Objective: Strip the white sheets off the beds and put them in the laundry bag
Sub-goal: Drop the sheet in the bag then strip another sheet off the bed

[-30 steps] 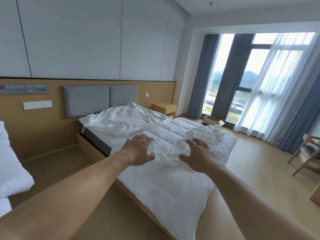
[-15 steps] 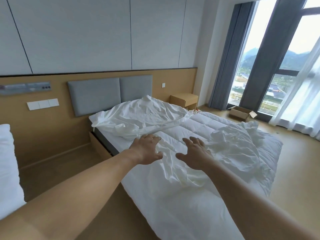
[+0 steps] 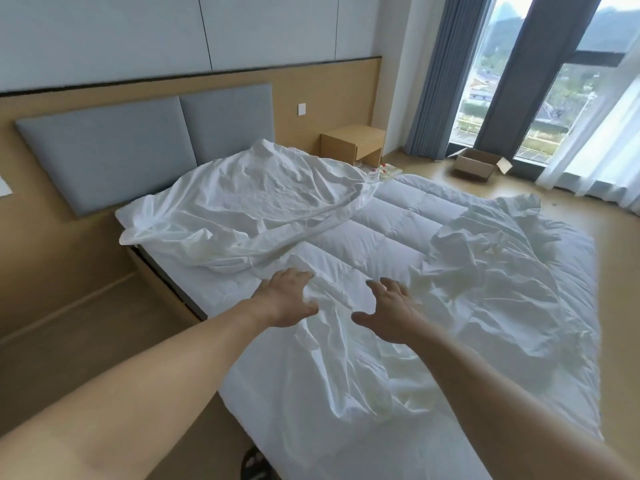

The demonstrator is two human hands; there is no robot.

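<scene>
Touching white sheet [image 3: 346,362], left hand [image 3: 286,296]; right hand [image 3: 392,315], contact unclear.

- No lettering, label, brand or number can be read anywhere in the room.
- The wall plate [image 3: 301,109] beside the headboard and the cardboard box [image 3: 476,165] by the window show no legible marking.

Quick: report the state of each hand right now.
Left hand: open, fingers spread on the white sheet, no grip yet.
Right hand: open, fingers spread just over the sheet, holding nothing.
</scene>
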